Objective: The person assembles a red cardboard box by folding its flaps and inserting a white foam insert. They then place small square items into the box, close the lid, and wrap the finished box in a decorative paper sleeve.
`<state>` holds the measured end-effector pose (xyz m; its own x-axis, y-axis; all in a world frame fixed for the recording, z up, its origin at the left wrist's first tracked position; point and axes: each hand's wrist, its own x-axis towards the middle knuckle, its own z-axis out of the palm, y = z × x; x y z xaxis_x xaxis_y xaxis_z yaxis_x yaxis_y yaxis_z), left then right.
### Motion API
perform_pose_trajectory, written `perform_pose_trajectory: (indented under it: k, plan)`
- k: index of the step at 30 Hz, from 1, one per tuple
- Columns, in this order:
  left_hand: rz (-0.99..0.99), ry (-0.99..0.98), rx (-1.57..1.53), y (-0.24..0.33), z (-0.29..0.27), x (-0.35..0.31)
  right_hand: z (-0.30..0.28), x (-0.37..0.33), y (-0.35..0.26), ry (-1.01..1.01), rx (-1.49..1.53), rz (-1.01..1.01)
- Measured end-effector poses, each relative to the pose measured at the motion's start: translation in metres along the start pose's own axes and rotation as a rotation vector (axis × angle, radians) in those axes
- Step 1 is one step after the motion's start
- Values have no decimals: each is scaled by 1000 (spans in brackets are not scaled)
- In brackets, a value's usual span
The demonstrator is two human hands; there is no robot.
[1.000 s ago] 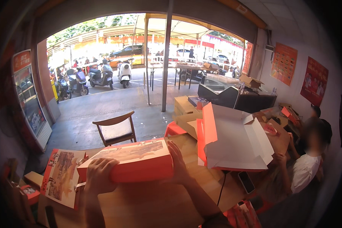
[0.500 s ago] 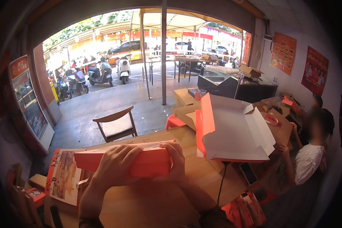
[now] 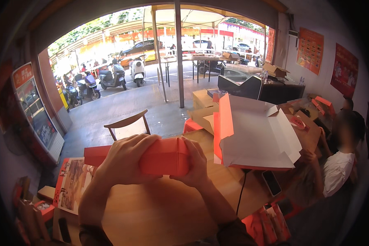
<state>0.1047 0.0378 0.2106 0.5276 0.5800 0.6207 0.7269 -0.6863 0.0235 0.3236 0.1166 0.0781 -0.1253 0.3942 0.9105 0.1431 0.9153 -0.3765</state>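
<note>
Both my hands grip a long red cardboard box [image 3: 163,160], raised over the wooden table and tilted so that its red side faces me. My left hand [image 3: 129,158] wraps over the side near its middle, fingers across the upper edge. At its right end, my right hand [image 3: 195,163] clasps the corner, the fingers partly behind the cardboard. A flat printed red and beige carton [image 3: 71,182] lies at the table's left, partly behind my left forearm. To the right stands a large open carton [image 3: 260,133], white inside and red outside.
A phone [image 3: 271,183] and a black cable [image 3: 241,192] lie right of my arms. Folded red boxes [image 3: 267,223] sit at the lower right. Beside the table's right end, a person in a white top [image 3: 339,172] handles brown cardboard. A wooden chair [image 3: 127,125] stands beyond the table.
The red box has tipped, showing more of its red side and hiding its top face. Both hands have risen slightly with it. The view has shifted a little.
</note>
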Motion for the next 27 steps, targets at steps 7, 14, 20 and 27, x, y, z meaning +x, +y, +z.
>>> perform_pose_trajectory:
  k: [7,14,20,27]
  plan:
    - [-36,-88,-28,1,4,19,-10,-1,11,0,58,89]
    - [-64,-262,-49,15,-13,39,-36,4,-13,-112,97,269]
    - [21,-387,-74,-2,-16,54,-48,8,-35,-293,96,418]
    - [345,-450,315,-7,-2,75,-39,3,-39,-490,68,476]
